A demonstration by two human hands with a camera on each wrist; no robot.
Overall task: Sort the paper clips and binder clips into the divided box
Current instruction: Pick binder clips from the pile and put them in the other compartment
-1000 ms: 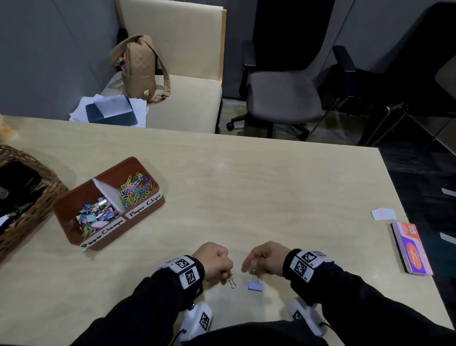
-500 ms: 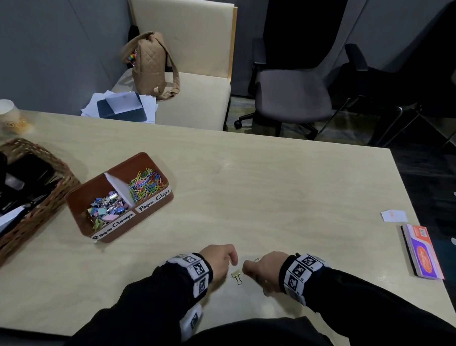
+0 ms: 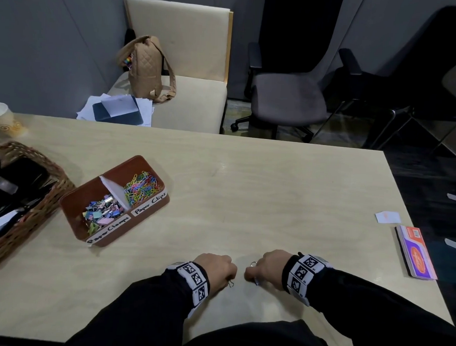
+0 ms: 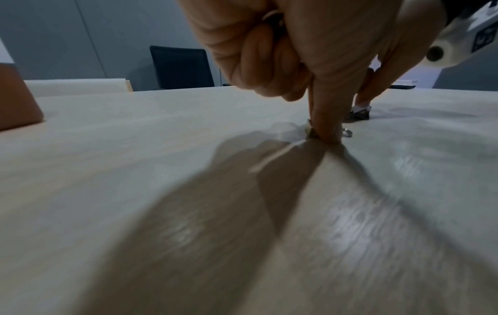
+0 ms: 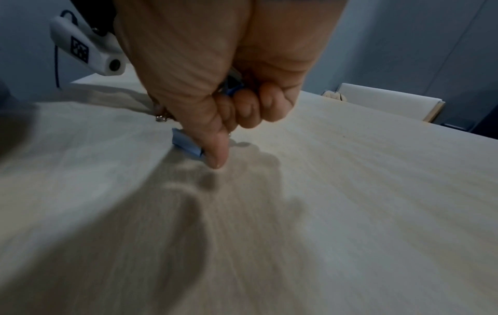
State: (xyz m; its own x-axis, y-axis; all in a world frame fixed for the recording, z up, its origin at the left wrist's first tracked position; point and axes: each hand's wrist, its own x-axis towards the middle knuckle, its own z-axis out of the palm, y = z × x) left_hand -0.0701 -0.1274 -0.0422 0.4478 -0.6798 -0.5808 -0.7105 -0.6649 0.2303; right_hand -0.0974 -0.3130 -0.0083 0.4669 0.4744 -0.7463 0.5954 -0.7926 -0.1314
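Black long sleeves (image 3: 142, 310), white wristbands (image 3: 194, 284) with black square-patterned markers, white wrist cameras (image 5: 89, 53)

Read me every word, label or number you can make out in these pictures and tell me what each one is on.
"Paper Clamps": handwritten strip on the divided box, below the binder clips.
"Paper Clips": strip on the same wall, below the paper clips.
Orange booklet: print too small to read.
Wristbands: square code patterns only, no words.

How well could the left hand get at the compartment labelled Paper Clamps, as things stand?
Probably yes: bare table lies between the left hand and the open-topped divided box, though its fingers already pinch a small clip.
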